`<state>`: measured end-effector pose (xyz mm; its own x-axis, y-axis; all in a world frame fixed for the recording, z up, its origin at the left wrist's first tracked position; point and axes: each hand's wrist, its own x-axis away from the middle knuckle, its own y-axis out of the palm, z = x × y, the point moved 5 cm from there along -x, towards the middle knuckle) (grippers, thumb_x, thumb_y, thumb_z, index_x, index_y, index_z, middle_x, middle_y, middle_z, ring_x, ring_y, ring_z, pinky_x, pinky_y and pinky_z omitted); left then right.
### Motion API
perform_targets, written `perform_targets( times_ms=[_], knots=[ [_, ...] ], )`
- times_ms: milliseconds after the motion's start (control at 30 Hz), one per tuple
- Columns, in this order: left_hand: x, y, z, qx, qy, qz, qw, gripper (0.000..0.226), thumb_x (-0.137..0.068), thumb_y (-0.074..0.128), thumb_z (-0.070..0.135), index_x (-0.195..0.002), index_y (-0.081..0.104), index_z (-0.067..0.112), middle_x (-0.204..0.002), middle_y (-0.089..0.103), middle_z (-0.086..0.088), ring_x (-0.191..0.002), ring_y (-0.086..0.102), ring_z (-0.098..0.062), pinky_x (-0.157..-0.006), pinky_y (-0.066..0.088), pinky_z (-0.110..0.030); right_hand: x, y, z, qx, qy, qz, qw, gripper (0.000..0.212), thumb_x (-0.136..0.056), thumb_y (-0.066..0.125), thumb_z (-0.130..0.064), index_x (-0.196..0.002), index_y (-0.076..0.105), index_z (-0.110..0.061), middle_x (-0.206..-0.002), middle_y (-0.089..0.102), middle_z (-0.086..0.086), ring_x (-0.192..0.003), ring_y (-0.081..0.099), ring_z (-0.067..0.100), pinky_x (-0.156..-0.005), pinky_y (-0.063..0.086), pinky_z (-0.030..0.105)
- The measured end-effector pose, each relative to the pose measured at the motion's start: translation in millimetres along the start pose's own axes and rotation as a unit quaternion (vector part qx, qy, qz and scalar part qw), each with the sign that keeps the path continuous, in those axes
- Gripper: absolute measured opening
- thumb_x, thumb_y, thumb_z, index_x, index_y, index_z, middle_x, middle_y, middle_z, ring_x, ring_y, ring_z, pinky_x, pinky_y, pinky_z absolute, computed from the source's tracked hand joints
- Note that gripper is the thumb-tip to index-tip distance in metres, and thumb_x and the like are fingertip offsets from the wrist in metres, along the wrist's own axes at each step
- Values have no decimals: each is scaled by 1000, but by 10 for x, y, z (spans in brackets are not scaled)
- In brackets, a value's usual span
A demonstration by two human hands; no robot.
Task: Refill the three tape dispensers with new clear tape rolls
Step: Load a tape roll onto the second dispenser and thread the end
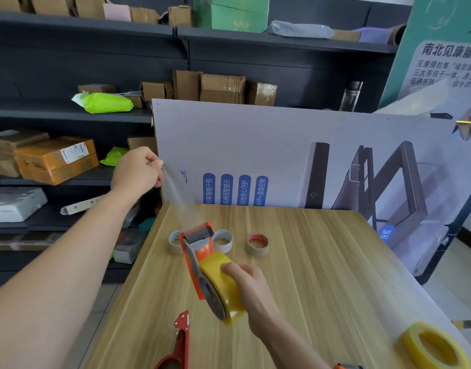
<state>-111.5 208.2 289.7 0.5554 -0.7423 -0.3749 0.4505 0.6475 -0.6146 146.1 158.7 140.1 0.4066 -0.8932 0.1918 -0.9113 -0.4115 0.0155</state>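
Orange tape dispenser (199, 251) is held above the wooden surface (322, 262) near its left edge. The right hand (251, 286) grips its mounted tape roll (226, 294); the left hand (135, 169) pinches the drawn-out clear strip (179, 198).

You are facing dark shelves (69, 22) holding boxes (56, 158) and a green bag (104, 102) far left; a poster (229, 142) is leaning behind the table (322, 262), a bottle (351, 95) standing beyond.
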Motion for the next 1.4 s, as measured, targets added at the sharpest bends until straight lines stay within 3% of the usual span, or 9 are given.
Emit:
perform_targets(
  times_ms=[100,333,433,567,733,833,967,1133,1400],
  knots=[
    [-6,36,-32,-6,-1,2,1000,15,-95,49,20,-83,59,17,-69,70,3,-62,67,-15,-74,55,-38,-25,-20,29,2,-3,-2,1000,54,-71,71,-53,-87,70,-2,-83,74,17,-71,68,18,-69,54,33],
    [-154,-42,-184,12,-49,5,999,15,-95,51,20,-83,61,17,-71,71,2,-62,68,-18,-75,57,-40,-16,-83,-37,-5,-16,-22,1000,31,-54,68,-45,-71,66,-18,-70,63,2,-64,60,13,-59,46,24],
    [-147,26,-234,0,-48,-3,999,15,-92,54,20,-80,62,19,-66,70,6,-60,68,-16,-75,57,-41,1,-94,15,-22,-4,-1,1000,48,-61,76,-57,-79,74,-12,-81,77,6,-75,73,22,-68,56,29],
    [-112,127,-430,8,-93,-21,995,17,-88,59,17,-73,67,17,-68,72,3,-62,69,-18,-78,57,-42,11,-145,5,-49,14,7,999,63,-59,79,-60,-87,75,-4,-87,77,16,-79,74,28,-78,58,40],
    [-1,273,-628,41,-155,-56,985,16,-79,63,6,-67,70,12,-65,71,-5,-56,66,-21,-57,54,-31,58,-216,-35,-90,45,19,995,62,-61,82,-53,-93,75,0,-90,76,21,-80,73,32,-83,57,46],
    [112,393,-728,77,-194,-87,974,11,-79,60,0,-73,64,8,-66,69,-10,-56,63,-24,-58,52,-31,68,-277,-40,-117,56,30,991,64,-57,77,-51,-96,75,0,-90,76,20,-79,73,30,-82,58,44],
    [349,620,-853,137,-243,-147,949,15,-80,56,-7,-77,56,7,-56,53,-11,-49,51,-23,-61,51,-35,69,-338,-89,-172,54,29,983,46,-61,76,-47,-90,80,-11,-93,77,17,-79,73,27,-79,59,41],
    [786,956,-920,213,-306,-214,903,21,-83,48,-9,-79,63,5,-40,41,-3,-38,43,-19,-56,50,-31,59,-410,-143,-256,46,8,966,25,-63,74,-43,-70,81,-20,-70,75,6,-51,69,15,-48,54,26],
    [1523,1453,-864,355,-365,-326,797,16,-91,50,2,-93,65,6,-49,44,0,-45,49,-17,-56,52,-33,-26,-526,-141,-319,45,56,945,23,-72,73,-38,-64,78,-17,-60,71,4,-46,66,16,-44,53,27]
  ],
)
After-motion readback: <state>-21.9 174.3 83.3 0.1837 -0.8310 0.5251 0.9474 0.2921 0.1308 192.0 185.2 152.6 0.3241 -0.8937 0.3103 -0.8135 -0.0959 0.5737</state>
